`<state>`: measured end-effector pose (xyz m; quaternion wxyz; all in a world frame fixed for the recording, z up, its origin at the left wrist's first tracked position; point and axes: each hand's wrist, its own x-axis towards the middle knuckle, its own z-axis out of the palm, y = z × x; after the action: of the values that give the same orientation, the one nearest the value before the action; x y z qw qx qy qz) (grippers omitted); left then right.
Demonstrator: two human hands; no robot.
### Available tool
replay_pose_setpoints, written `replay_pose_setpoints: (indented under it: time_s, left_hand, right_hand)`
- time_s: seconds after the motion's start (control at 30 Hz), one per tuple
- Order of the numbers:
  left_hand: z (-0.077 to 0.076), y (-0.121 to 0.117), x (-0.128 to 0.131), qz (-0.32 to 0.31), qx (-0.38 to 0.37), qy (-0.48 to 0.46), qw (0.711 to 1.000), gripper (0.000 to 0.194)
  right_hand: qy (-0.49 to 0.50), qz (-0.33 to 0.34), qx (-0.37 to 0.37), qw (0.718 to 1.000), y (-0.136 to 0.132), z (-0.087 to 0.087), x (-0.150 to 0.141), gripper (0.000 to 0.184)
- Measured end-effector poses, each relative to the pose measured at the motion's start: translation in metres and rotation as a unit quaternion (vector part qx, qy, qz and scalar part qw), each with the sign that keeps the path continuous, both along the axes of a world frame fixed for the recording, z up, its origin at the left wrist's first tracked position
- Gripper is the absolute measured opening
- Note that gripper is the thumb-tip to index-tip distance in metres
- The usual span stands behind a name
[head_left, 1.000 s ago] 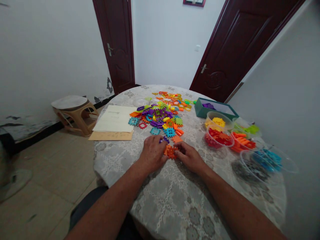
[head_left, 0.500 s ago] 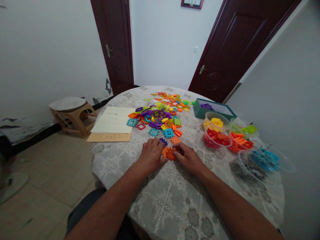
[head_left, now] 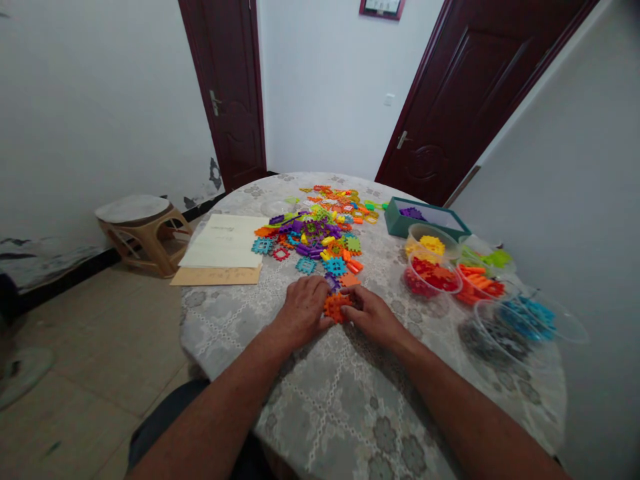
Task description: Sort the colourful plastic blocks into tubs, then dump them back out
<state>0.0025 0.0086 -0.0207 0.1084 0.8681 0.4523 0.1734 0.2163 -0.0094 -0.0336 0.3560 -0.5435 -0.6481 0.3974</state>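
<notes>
orange pieces [head_left: 336,307] sit low on the desk [head_left: 350,400], right between the two hands and near the front edge. the left hand [head_left: 303,308] curls around them from one side, and its grip is pinching the orange pieces. the right hand [head_left: 373,315] comes in from the other side, and its grip is pinching the same orange pieces too. it looks like the person is pushing toothed pieces together.

to do this well, the teeth should line up first, then both hands should push straight in, slow and even. a crooked push could make a piece pop out. keeping the pieces flat on the cloth helps them stay still.

just past the hands lies a big pile of mixed pieces [head_left: 325,230] in many colors. a purple piece [head_left: 331,282] lies very close to the left fingers, so it could get bumped. clear bowls [head_left: 434,273] of sorted pieces stand well off to the right, near a green box [head_left: 429,219]. some papers [head_left: 223,243] lie on the left.
</notes>
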Motion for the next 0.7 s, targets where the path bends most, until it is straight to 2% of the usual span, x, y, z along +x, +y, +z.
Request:
replay_pose_setpoints:
  time_s: [0.1, 0.23, 0.33, 0.4, 0.47, 0.53, 0.63, 0.7]
  left_hand:
    - [-0.001, 0.001, -0.003, 0.013, -0.006, 0.007, 1.000, 0.057]
    - [-0.002, 0.002, -0.007, 0.034, -0.005, -0.012, 0.999, 0.062]
    - [0.001, 0.000, -0.007, 0.020, 0.000, -0.106, 0.994, 0.050]
    - [0.007, -0.002, -0.005, 0.008, -0.049, -0.193, 0.980, 0.048]
    - [0.013, -0.006, -0.001, -0.006, -0.135, -0.273, 0.953, 0.049]
    - [0.016, -0.009, 0.004, -0.009, -0.236, -0.343, 0.909, 0.045]
    - [0.016, -0.010, 0.012, 0.044, -0.345, -0.444, 0.826, 0.027]
    - [0.015, -0.008, 0.015, 0.099, -0.375, -0.507, 0.770, 0.020]
  right_hand:
    - [0.060, 0.023, -0.048, 0.997, 0.000, 0.006, 0.001, 0.038]
    - [0.071, 0.049, -0.093, 0.992, -0.002, 0.017, 0.007, 0.022]
    - [0.114, 0.030, -0.077, 0.990, -0.003, 0.020, 0.004, 0.025]
    - [0.150, 0.015, -0.076, 0.986, -0.004, 0.017, -0.003, 0.034]
    - [0.176, 0.013, -0.079, 0.981, -0.005, 0.012, -0.009, 0.044]
    - [0.190, 0.027, -0.068, 0.979, -0.006, 0.006, -0.013, 0.048]
    - [0.151, 0.034, -0.033, 0.987, -0.004, 0.000, -0.008, 0.046]
    - [0.066, -0.008, 0.037, 0.997, 0.001, -0.003, 0.000, 0.042]
